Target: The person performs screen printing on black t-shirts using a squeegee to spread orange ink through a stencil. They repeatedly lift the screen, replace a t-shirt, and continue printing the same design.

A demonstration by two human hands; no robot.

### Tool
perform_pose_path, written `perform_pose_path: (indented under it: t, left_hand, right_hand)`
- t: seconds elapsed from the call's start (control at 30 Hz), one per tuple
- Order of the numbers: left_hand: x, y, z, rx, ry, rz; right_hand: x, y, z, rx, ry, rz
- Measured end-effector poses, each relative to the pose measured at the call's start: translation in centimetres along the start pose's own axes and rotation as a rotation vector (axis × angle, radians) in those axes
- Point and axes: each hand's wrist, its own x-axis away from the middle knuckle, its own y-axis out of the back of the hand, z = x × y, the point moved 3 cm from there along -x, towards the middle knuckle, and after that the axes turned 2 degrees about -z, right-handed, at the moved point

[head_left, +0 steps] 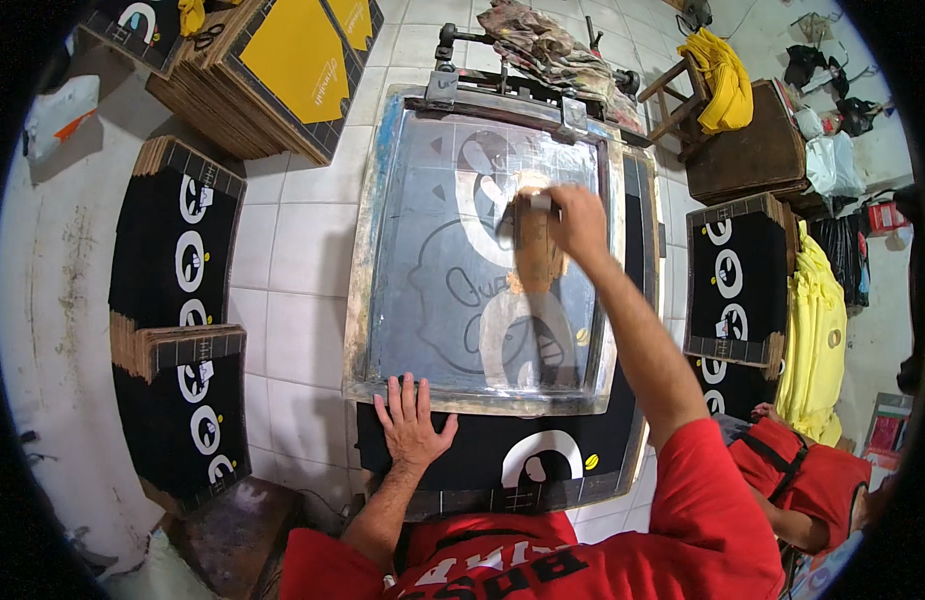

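Note:
A screen-printing frame (pixel 611 290) with a grey, see-through mesh lies in front of me, over black fabric (pixel 463 440) printed with white rings and small yellow marks. My right hand (pixel 580 225) is closed around a small squeegee (pixel 539 201) on the upper right of the mesh. Much of the squeegee is hidden by the fingers. An orange-brown ink patch (pixel 536 245) spreads beneath and nearer than it. At the frame's near left edge, my left hand (pixel 413 425) rests with its fingers spread, fingertips on the rim and palm over the black fabric.
Metal clamps (pixel 573 115) hold the frame's far side, with a stained cloth (pixel 548 45) behind. Stacks of printed boards (pixel 173 250) stand left, others (pixel 743 270) right. Yellow fabric (pixel 813 340) hangs at the right. Another person in a red top (pixel 803 480) is at lower right.

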Motion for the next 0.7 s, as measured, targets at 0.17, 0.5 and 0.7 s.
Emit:
perform_pose_path:
  t: [0.17,0.5,0.7]
  left_hand:
    - [0.0,0.0,-0.1,-0.019,0.013,0.007]
    - [-0.1,0.2,-0.1,-0.01,0.008,-0.022]
    - [0.0,0.0,0.0,-0.001,0.02,0.001]
  right_hand:
    - [2.9,0.4,0.6,0.027,0.02,0.058]
    - [1.2,-1.4,-0.1,0.055,0.04,-0.118]
    - [5.5,1.0,1.8,0.005,0.042,0.098]
